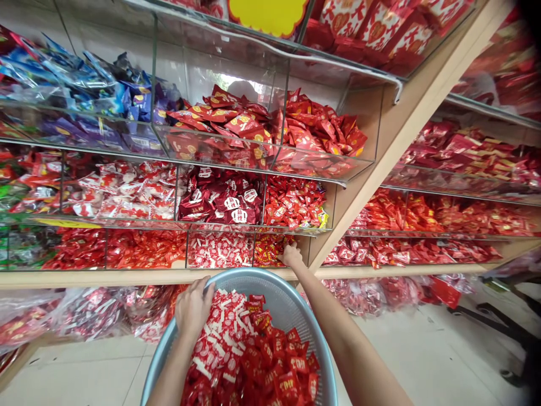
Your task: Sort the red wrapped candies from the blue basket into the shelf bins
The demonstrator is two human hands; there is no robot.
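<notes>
Basket (291, 299), just one, pale blue, fills the bottom centre of the frame below me. Inside it I see at least two kinds of sweets, too many to count: white-and-red ones (224, 327) on the left, red ones with gold print (291, 361) on the right. My left hand (192, 307) has its fingers bent over the rim, holding it. My right hand (291, 256) reaches into one bin of red-and-yellow sweets (268, 248), right of centre; its fingertips are down among them, and I can't tell if they hold any. Several plastic bags (95, 310) lie under the shelf, lower left. Next up is one bin of maroon packets (220, 197), mid-frame, then two bins of red packets (321, 129) above it. One slanting wooden post (402, 141) stands on the right, and one big yellow sign (268, 16) hangs top centre.
</notes>
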